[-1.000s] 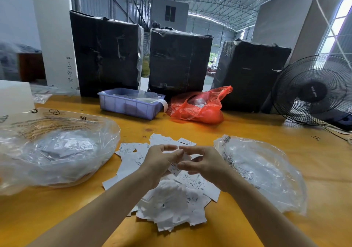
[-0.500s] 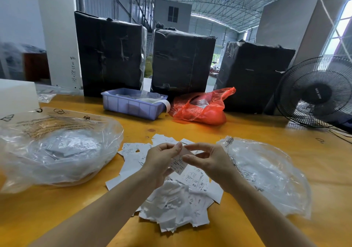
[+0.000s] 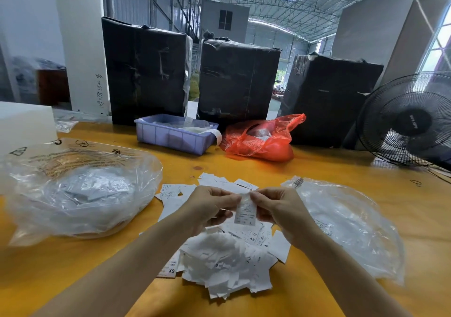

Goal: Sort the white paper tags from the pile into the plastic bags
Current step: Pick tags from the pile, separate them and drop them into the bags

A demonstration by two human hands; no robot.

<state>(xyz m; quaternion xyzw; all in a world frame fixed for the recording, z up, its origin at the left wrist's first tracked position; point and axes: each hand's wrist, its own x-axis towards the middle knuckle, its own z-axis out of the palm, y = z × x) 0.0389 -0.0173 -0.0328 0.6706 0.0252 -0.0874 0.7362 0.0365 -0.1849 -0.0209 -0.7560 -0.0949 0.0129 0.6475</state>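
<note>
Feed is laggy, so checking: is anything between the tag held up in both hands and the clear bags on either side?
Nothing visible. Left hand and right hand pinch the white paper tag above the pile of white tags; the left clear plastic bag and right clear plastic bag lie unobstructed alongside.

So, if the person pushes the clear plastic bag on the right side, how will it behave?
The clear plastic bag would probably crumple rather than slide as one piece, since its film lies wrinkled and slack on the table. It looks light: only a few tags show through it. Its glossy surface may feel slippery.
</note>
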